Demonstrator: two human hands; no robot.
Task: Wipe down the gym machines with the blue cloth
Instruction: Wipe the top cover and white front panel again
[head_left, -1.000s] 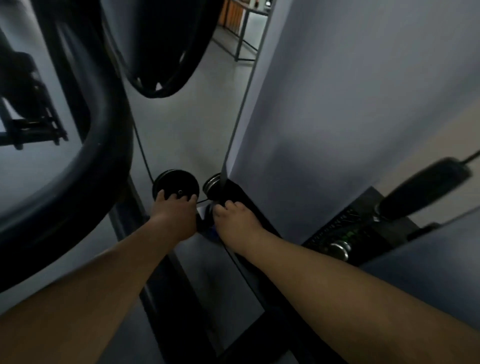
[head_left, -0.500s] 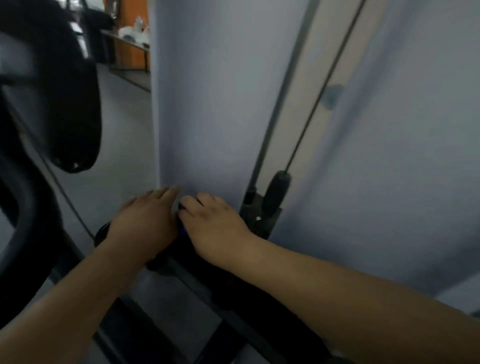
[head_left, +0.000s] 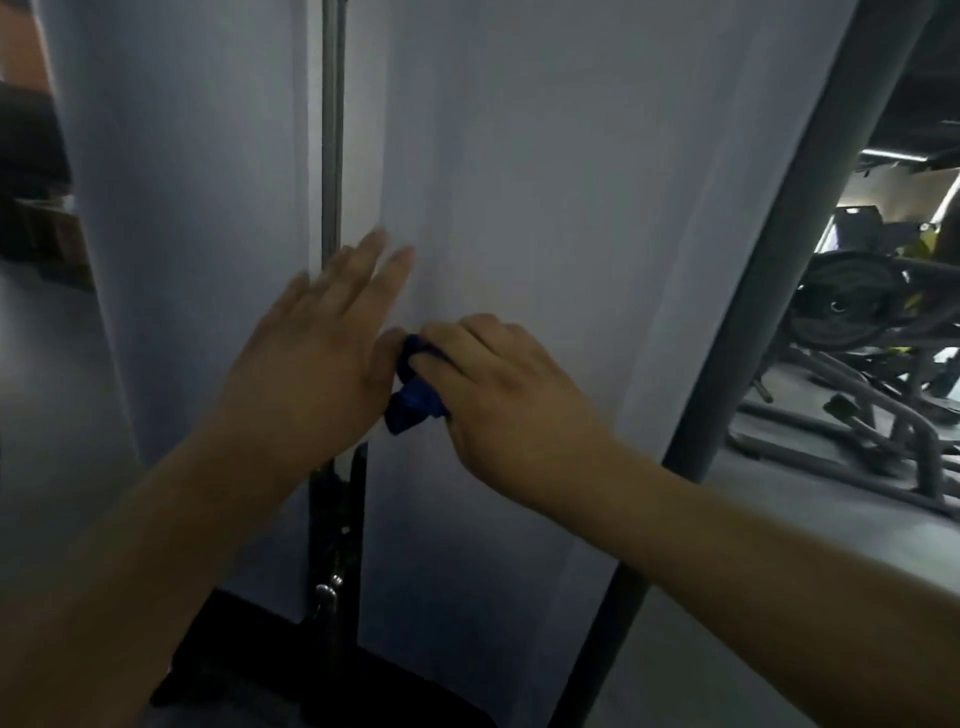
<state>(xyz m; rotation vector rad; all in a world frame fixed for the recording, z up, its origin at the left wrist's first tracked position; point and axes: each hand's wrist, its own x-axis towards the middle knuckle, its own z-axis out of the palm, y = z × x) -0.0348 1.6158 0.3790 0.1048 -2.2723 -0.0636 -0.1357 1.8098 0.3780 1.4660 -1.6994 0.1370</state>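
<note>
Our left hand (head_left: 311, 364) lies open, fingers straight and spread on the pale grey shroud (head_left: 545, 182) of the machine, across the thin upright rod (head_left: 332, 130). We judge that it braces us against the panel while the other hand works. Just to its right sits the blue cloth (head_left: 415, 400), bunched into a wad and touching the edge of the left palm. Our right hand (head_left: 498, 395) grips it, fingers curled over the top and pressing it onto the shroud, likely so the wad makes firm contact for a wiping stroke. The cloth thus lies between both hands, mostly under the right. Farther right a slanted grey post (head_left: 769, 291) crosses, with other machines (head_left: 852, 306) beyond.
</note>
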